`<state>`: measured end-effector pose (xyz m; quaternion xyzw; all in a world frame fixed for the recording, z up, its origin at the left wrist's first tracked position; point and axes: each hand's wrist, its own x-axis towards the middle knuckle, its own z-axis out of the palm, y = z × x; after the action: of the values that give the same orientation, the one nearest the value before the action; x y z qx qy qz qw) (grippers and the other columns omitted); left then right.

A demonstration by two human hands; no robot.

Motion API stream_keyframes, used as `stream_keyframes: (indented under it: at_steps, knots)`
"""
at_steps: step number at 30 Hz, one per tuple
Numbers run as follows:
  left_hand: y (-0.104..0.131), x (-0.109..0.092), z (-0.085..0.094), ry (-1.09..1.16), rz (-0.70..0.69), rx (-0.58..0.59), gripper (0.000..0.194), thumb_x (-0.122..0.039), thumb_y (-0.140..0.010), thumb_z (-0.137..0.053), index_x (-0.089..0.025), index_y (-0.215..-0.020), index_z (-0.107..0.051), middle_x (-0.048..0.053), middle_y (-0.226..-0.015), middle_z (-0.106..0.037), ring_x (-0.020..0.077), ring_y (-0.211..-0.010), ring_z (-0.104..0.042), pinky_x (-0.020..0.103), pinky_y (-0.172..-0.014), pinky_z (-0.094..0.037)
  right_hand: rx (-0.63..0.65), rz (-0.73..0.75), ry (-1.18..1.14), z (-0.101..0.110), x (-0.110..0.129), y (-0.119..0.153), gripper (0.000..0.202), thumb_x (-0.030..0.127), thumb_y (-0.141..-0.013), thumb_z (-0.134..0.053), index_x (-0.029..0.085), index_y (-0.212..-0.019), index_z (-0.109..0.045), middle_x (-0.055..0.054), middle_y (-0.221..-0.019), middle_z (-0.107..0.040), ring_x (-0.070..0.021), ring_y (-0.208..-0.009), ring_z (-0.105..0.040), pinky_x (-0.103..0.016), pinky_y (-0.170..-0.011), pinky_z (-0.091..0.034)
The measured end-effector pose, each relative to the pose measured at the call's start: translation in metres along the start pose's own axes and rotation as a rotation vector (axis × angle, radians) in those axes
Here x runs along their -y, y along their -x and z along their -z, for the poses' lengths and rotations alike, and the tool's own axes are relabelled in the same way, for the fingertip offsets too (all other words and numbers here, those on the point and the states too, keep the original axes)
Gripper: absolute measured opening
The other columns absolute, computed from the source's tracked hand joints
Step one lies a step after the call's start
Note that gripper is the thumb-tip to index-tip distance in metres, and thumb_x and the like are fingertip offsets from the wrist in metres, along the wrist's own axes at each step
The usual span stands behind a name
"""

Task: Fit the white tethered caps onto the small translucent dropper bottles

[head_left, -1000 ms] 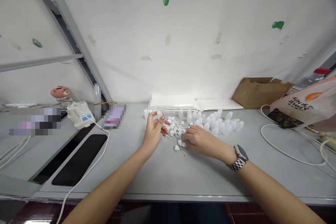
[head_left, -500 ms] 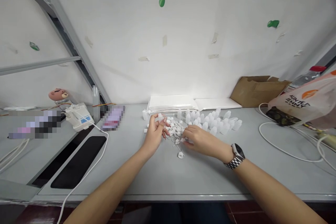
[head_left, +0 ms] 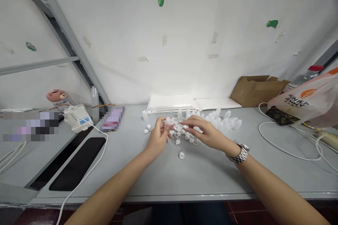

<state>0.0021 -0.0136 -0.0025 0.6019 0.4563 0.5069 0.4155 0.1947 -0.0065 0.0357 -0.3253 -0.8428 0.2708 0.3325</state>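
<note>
Reaching over the near edge of a grey surface (head_left: pixel 163 182) with both bare hands, above dark red floor tiles (head_left: pixel 245 214). Showing at the near left a flat black slab (head_left: pixel 77 163), with a white cable (head_left: pixel 106 140) along its right side. Wearing a metal-banded watch (head_left: pixel 242 154) on the right wrist. Alone in the near middle, a loose white cap (head_left: pixel 181 155), just nearer than a heap of white caps with loops (head_left: pixel 179 133).

Holding a translucent bottle (head_left: pixel 168 121) between thumb and fingers of the left hand (head_left: pixel 156 137), over the left side of the heap. Pinching a small white piece (head_left: pixel 185 127), too small to make out fully, between thumb and fingertips of the right hand (head_left: pixel 207 133), just right of the bottle and apart from it.

Farther left, two loose caps (head_left: pixel 147 129), then a standing bottle (head_left: pixel 144 115). To the right, partly hidden behind the right hand, a cluster of bottles (head_left: pixel 224 123). Well off to the left, a white electrical box (head_left: pixel 79 119) and a blurred purple device (head_left: pixel 112 119).

At the far right, a printed plastic bag (head_left: pixel 308 96) beside a cardboard box (head_left: pixel 257 91). At the far middle, stacked white sheets (head_left: pixel 171 103) against a white wall (head_left: pixel 190 10).
</note>
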Motion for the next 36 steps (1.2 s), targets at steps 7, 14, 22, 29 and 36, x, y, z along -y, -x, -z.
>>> stream_keyframes:
  at_steps: [7,14,22,29,36]
  knots:
    - [0.008,-0.004,-0.003,-0.032,-0.03,0.177,0.03,-0.041,-0.085,-0.04,-0.02,-0.105,-0.048,0.002,-0.073,-0.06,0.0105,-0.05,-0.055,0.021,-0.045,-0.039,-0.209,-0.099,-0.468,-0.003,0.0,-0.002,0.019,0.031,-0.084,-0.052,0.022,-0.1,-0.055,-0.005,-0.099,-0.061,-0.0155,-0.09,-0.059,-0.037,-0.084,-0.048]
    - [0.014,-0.004,-0.005,-0.089,-0.071,0.13,0.039,-0.039,-0.088,-0.035,-0.023,-0.123,-0.033,-0.001,-0.074,-0.058,0.0082,-0.045,-0.05,0.022,-0.047,-0.04,-0.287,-0.189,-0.543,-0.014,0.0,-0.005,0.017,0.033,-0.08,-0.057,0.021,-0.092,-0.06,-0.005,-0.097,-0.064,-0.0164,-0.091,-0.06,-0.038,-0.086,-0.048]
    - [0.016,0.007,-0.003,-0.195,-0.117,0.157,0.027,-0.038,-0.088,-0.033,-0.022,-0.11,-0.038,-0.001,-0.073,-0.056,0.0089,-0.045,-0.048,0.025,-0.051,-0.041,-0.339,-0.246,-0.556,-0.019,0.001,-0.005,0.016,0.032,-0.077,-0.06,0.021,-0.087,-0.06,-0.004,-0.092,-0.064,-0.0161,-0.087,-0.06,-0.035,-0.08,-0.048]
    - [0.02,0.001,-0.017,-0.084,-0.048,0.02,0.015,-0.034,-0.088,-0.034,-0.022,-0.084,-0.041,-0.003,-0.062,-0.052,0.0095,-0.045,-0.046,0.022,-0.046,-0.037,-0.374,-0.259,-0.371,-0.042,-0.002,-0.004,0.015,0.034,-0.075,-0.061,0.021,-0.084,-0.063,-0.001,-0.077,-0.052,-0.013,-0.068,-0.05,-0.027,-0.059,-0.047]
    - [0.001,0.002,-0.033,0.219,0.222,-0.241,0.016,-0.037,-0.085,-0.038,-0.022,-0.079,-0.035,-0.008,-0.057,-0.045,0.005,-0.031,-0.035,0.017,-0.031,-0.024,-0.593,-0.226,-0.336,-0.058,-0.009,-0.008,0.017,0.036,-0.081,-0.054,0.02,-0.089,-0.057,0.0,-0.071,-0.051,-0.0124,-0.061,-0.05,-0.026,-0.056,-0.044]
